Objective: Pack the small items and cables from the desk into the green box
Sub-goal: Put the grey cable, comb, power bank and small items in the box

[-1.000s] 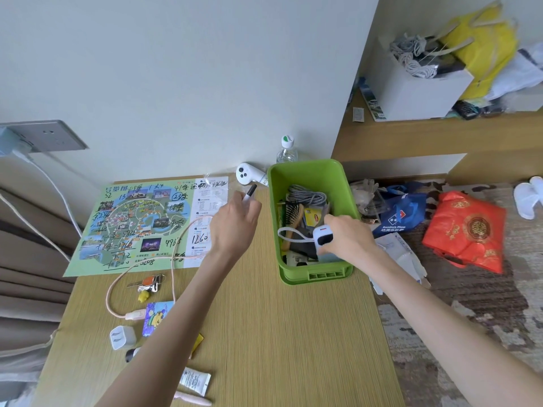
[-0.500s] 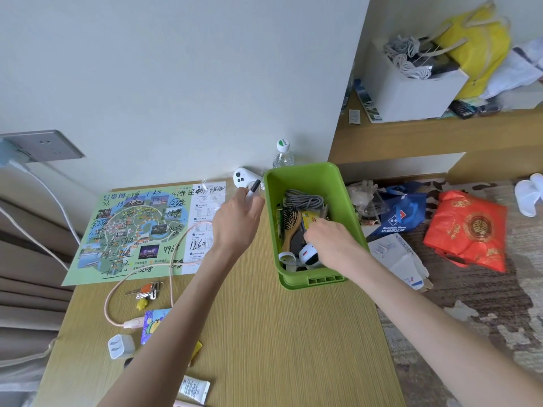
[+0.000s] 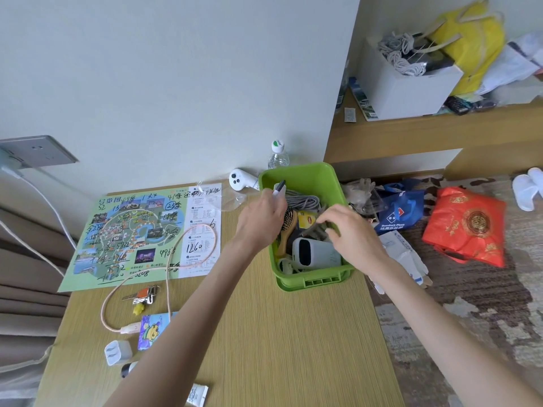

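Observation:
The green box (image 3: 299, 171) stands at the desk's right edge. Inside lie a grey cable coil (image 3: 302, 201), a wooden hairbrush (image 3: 286, 227), a yellow tea packet (image 3: 307, 220) and a white device (image 3: 316, 252) near the front wall. My left hand (image 3: 260, 221) hovers over the box's left rim, shut on a black-and-white marker (image 3: 279, 187). My right hand (image 3: 349, 233) is over the box's right side, fingers spread, holding nothing. On the desk remain a pink cable (image 3: 169, 274), keys (image 3: 142, 295), a cartoon card (image 3: 152, 330), a white plug (image 3: 117, 351) and a tube (image 3: 195, 395).
A green map (image 3: 132, 233) lies at the desk's back left. A white controller (image 3: 242, 179) and a water bottle (image 3: 277, 155) stand behind the box. Bags (image 3: 467, 227) and papers cover the floor at right. A shelf with a white box (image 3: 408, 83) is above.
My right hand has let go of the white device inside the box and lifted toward the box's right side. My left hand carried the marker right, over the box's rim.

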A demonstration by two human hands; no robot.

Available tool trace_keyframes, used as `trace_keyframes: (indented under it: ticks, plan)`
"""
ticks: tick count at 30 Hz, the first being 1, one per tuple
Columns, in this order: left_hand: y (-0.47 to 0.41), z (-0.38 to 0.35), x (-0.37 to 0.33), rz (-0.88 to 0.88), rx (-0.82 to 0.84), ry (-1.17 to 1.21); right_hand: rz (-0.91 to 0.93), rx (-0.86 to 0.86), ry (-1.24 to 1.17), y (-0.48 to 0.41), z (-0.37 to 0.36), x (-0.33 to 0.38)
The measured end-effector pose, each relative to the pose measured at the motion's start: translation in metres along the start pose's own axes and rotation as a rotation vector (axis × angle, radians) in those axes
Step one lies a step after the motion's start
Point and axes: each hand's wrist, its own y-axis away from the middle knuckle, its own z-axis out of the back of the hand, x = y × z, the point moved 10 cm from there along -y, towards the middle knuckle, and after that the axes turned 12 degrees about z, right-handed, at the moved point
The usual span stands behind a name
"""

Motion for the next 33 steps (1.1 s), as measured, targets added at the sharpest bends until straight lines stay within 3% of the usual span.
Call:
trace_keyframes:
  ticks: [3, 6, 11, 16, 23, 26, 29, 33]
  plan:
    - [-0.008, -0.029, -0.022, -0.033, 0.125, 0.036, -0.092, -0.108, 0.197, 0.010, 0.015, -0.019]
    - [-0.018, -0.066, -0.024, 0.058, 0.215, -0.060, -0.222, -0.047, 0.118, 0.018, -0.005, -0.034]
    - [-0.035, -0.090, -0.017, 0.192, 0.139, -0.162, -0.286, -0.048, 0.005, 0.026, -0.019, -0.041]
    - [-0.038, -0.103, -0.012, 0.243, 0.187, -0.151, -0.298, -0.051, 0.011, 0.027, -0.020, -0.045]
    - [-0.025, -0.062, -0.015, 0.083, 0.077, -0.003, -0.271, -0.045, 0.028, 0.026, -0.022, -0.044]
    - [-0.009, -0.024, -0.007, -0.020, -0.020, 0.067, -0.248, -0.082, 0.156, 0.025, -0.009, -0.033]
    - [0.013, 0.009, 0.017, -0.082, -0.078, 0.150, -0.190, -0.176, 0.237, 0.026, 0.001, 0.001]
    - [0.053, 0.039, 0.085, -0.031, -0.159, 0.222, -0.032, -0.218, 0.132, 0.027, -0.022, 0.082]
